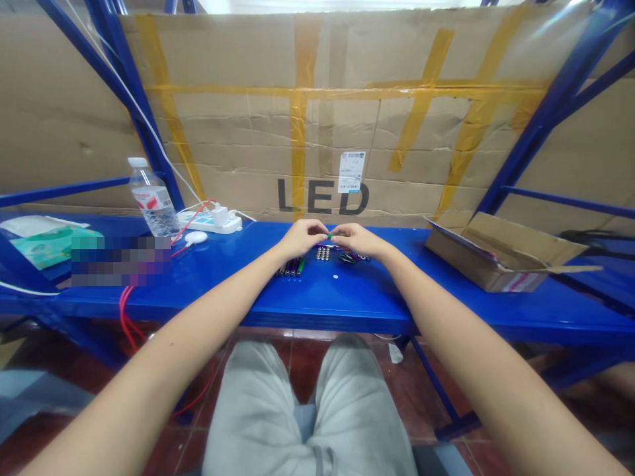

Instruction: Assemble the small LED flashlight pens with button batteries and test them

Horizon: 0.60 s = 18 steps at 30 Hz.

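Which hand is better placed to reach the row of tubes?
Left, I'd say: the left hand is beside the tubes, while the right hand is farther over, by the small dark items. Both meet at a small green piece, so left probably needs freeing first.

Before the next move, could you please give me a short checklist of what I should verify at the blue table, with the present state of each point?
1. Small green piece held between left hand and right hand: ok.
2. How the small green piece is fitted: cannot tell, too small and partly covered.
3. Small round silver pieces grouped in rows on the blue table: ok.
4. Slender dark and green tubes fully visible: not ok, the left hand partly hides them.
5. Open brown cardboard box apart from both hands: ok.
6. White cap on clear plastic bottle: ok.
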Available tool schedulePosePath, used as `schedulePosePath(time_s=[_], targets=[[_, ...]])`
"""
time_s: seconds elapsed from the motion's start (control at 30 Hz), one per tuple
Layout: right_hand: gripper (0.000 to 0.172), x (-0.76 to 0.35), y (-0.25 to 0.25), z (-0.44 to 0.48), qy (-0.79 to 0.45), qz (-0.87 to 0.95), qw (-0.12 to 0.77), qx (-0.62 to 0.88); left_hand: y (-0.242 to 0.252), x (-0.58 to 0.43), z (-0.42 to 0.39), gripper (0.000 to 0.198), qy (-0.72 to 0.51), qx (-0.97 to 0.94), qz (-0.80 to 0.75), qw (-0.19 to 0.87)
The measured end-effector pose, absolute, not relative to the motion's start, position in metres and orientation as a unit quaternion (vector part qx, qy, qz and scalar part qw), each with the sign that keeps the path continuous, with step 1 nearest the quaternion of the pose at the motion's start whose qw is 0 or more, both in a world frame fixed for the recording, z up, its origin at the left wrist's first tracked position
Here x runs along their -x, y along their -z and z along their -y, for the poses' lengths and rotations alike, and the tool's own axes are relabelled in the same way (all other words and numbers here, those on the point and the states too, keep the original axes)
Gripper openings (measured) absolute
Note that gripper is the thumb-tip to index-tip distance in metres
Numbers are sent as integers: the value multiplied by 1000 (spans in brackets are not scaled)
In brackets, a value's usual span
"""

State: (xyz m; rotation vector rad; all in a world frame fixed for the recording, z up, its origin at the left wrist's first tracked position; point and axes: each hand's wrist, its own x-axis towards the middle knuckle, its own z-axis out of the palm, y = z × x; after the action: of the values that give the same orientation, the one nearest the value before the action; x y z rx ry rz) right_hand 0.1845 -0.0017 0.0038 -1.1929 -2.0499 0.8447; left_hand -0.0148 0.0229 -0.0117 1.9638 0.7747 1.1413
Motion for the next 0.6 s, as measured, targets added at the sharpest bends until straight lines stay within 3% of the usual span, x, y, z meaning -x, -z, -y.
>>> schedulePosePath(time_s=[0.2, 0.6], targets=[[34, -190, -12, -17, -359, 730, 333, 476, 7, 23, -43, 7, -448, -781, -329, 284], [15, -207, 14, -67, -308, 745, 323, 497, 9, 26, -94, 8, -360, -838, -358, 202]])
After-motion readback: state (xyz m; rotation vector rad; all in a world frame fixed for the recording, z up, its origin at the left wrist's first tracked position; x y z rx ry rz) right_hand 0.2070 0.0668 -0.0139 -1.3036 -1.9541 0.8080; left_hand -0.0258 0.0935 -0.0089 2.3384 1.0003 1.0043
